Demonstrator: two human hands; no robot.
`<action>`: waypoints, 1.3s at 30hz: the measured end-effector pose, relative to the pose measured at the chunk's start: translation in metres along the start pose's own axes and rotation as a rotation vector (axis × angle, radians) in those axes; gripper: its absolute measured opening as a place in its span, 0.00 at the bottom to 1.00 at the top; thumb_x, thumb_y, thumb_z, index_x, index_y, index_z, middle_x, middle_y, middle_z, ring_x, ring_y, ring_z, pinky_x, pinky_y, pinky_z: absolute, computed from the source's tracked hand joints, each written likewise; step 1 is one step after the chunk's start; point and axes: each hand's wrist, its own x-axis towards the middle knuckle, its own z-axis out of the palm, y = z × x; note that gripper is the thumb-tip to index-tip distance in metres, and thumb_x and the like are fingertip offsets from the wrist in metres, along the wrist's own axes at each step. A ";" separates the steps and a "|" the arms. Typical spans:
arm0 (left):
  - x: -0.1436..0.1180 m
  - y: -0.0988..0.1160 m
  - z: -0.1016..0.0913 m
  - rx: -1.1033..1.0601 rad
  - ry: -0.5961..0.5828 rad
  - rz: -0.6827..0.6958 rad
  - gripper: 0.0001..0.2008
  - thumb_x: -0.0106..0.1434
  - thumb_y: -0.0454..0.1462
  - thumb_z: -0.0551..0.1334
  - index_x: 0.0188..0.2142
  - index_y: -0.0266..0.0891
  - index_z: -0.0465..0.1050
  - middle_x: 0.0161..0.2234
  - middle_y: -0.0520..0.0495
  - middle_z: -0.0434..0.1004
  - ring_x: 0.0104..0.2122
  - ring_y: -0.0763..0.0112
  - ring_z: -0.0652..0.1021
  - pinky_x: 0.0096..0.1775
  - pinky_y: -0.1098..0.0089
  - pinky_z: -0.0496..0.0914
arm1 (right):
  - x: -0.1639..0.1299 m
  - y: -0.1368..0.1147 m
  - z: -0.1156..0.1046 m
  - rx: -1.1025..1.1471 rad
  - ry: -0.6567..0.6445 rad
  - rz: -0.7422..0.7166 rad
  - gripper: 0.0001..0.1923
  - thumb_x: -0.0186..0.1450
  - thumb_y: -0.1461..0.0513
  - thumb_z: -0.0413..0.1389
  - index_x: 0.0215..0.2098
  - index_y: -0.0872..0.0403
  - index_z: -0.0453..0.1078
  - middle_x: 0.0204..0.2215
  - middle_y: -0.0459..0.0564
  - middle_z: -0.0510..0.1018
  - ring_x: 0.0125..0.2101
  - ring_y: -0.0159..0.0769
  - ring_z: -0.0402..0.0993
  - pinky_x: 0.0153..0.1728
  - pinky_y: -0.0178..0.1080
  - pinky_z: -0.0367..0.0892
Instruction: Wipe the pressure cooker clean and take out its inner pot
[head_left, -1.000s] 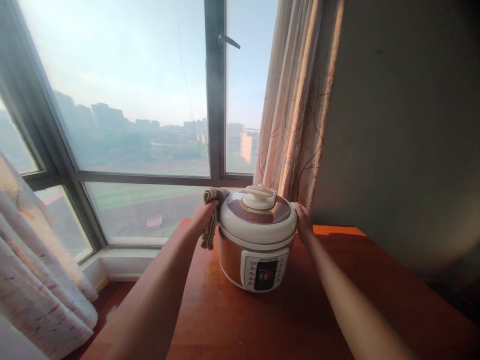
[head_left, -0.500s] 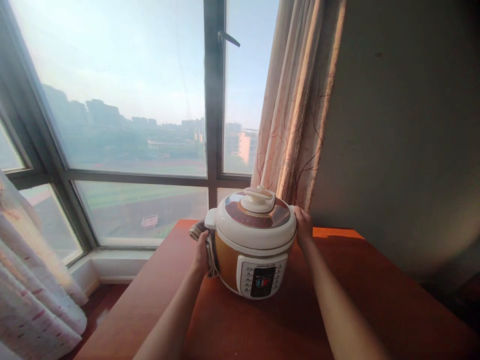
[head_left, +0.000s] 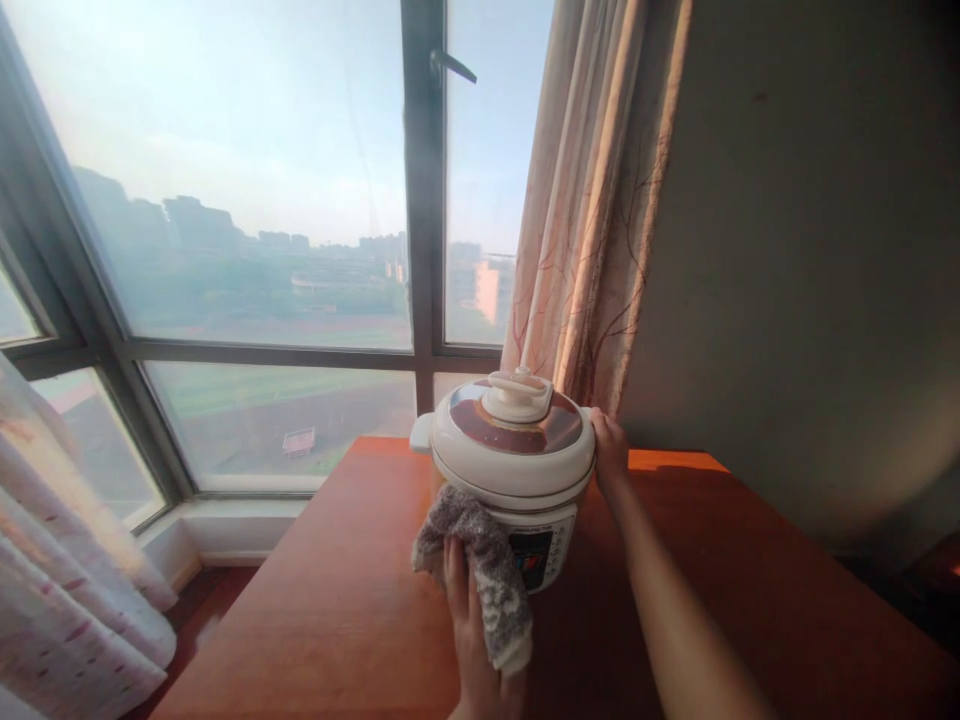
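Note:
An electric pressure cooker [head_left: 517, 475] with a white lid, a lid knob and a front control panel stands upright on the reddish-brown table [head_left: 315, 600]. My left hand [head_left: 469, 620] holds a grey and white cloth [head_left: 480, 550] against the cooker's front left side. The cloth hides part of the body and the left part of the panel. At the right side of the lid, my right hand [head_left: 609, 442] grips the cooker by its side handle, with the fingers partly hidden behind the rim.
Behind the table is a large window [head_left: 262, 200] with grey frames. A patterned curtain [head_left: 592, 200] hangs behind the cooker, and another curtain [head_left: 75, 570] hangs at the left. A dark wall [head_left: 795, 250] stands on the right.
My left hand has brought the cloth from the cooker's left side round to its front, over part of the panel. My right hand stays at the right handle; the cooker has hardly moved.

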 end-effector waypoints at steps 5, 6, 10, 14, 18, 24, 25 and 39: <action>0.022 0.012 0.000 0.279 -0.001 0.365 0.47 0.57 0.43 0.65 0.71 0.63 0.43 0.74 0.57 0.36 0.71 0.43 0.43 0.69 0.43 0.43 | 0.001 0.003 -0.001 -0.039 0.030 0.004 0.27 0.63 0.40 0.46 0.22 0.51 0.68 0.22 0.46 0.74 0.29 0.39 0.67 0.30 0.37 0.58; 0.033 0.015 -0.002 0.304 0.001 0.391 0.48 0.57 0.43 0.65 0.71 0.62 0.42 0.74 0.56 0.35 0.71 0.43 0.43 0.69 0.44 0.43 | 0.000 0.003 -0.001 -0.049 0.040 0.006 0.27 0.63 0.40 0.46 0.23 0.51 0.68 0.23 0.46 0.74 0.29 0.40 0.68 0.30 0.37 0.58; 0.086 0.029 -0.013 0.340 -0.013 0.541 0.42 0.61 0.45 0.62 0.72 0.51 0.47 0.73 0.42 0.40 0.70 0.39 0.49 0.65 0.38 0.48 | -0.003 0.000 -0.002 -0.085 0.085 0.016 0.28 0.63 0.40 0.46 0.23 0.51 0.70 0.24 0.48 0.76 0.29 0.41 0.68 0.30 0.37 0.57; 0.154 0.042 -0.028 0.299 -0.061 0.635 0.33 0.63 0.45 0.57 0.68 0.45 0.58 0.69 0.39 0.55 0.67 0.45 0.58 0.66 0.46 0.52 | -0.005 -0.002 -0.003 -0.110 0.126 0.021 0.28 0.63 0.39 0.45 0.25 0.51 0.72 0.27 0.51 0.79 0.31 0.43 0.70 0.31 0.38 0.58; 0.225 0.044 -0.035 0.219 -0.144 0.383 0.25 0.62 0.42 0.58 0.58 0.41 0.72 0.58 0.41 0.73 0.59 0.48 0.71 0.62 0.52 0.61 | -0.006 -0.003 -0.003 -0.123 0.146 0.019 0.30 0.62 0.38 0.45 0.26 0.51 0.73 0.27 0.52 0.80 0.31 0.44 0.70 0.31 0.38 0.57; 0.285 0.030 -0.034 0.105 -0.140 -0.177 0.17 0.55 0.41 0.61 0.41 0.34 0.79 0.38 0.40 0.81 0.45 0.46 0.78 0.51 0.52 0.71 | -0.007 -0.004 -0.003 -0.124 0.153 0.017 0.29 0.63 0.39 0.44 0.27 0.51 0.73 0.28 0.52 0.80 0.31 0.44 0.70 0.31 0.39 0.56; 0.288 0.028 -0.034 0.099 -0.142 -0.202 0.17 0.54 0.41 0.60 0.40 0.34 0.78 0.37 0.39 0.81 0.44 0.47 0.79 0.50 0.52 0.71 | -0.007 -0.004 -0.003 -0.122 0.152 0.015 0.29 0.63 0.39 0.44 0.27 0.51 0.73 0.28 0.52 0.80 0.31 0.44 0.70 0.31 0.39 0.56; 0.297 0.015 -0.040 0.241 -0.240 -0.194 0.12 0.54 0.38 0.62 0.37 0.36 0.78 0.39 0.37 0.83 0.47 0.43 0.78 0.52 0.51 0.69 | 0.018 -0.013 -0.020 -0.226 -0.072 -0.065 0.26 0.60 0.42 0.48 0.28 0.52 0.75 0.25 0.50 0.78 0.30 0.44 0.72 0.33 0.40 0.64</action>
